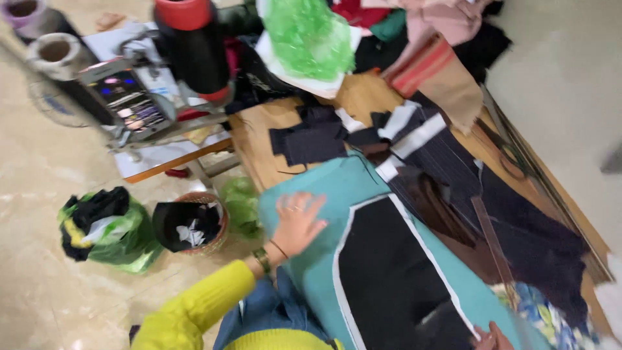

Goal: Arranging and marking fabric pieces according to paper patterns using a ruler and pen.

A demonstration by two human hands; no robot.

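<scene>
My left hand [298,220] lies flat with fingers spread on a teal cloth [324,194] that covers the near part of a wooden table [259,139]. A black fabric panel with a white edge [389,272] rests on the teal cloth to the right of that hand. My right hand [490,337] shows only at the bottom edge, touching the lower corner of the black panel; its grip is unclear. My sleeve is yellow, with a watch and a bracelet at the wrist.
Dark and white fabric pieces [363,136] and striped dark cloth [492,214] litter the table. A sewing machine [129,97] with a black thread cone [191,45] stands at left. On the floor sit a green bag [107,230] and a scrap basket [191,223].
</scene>
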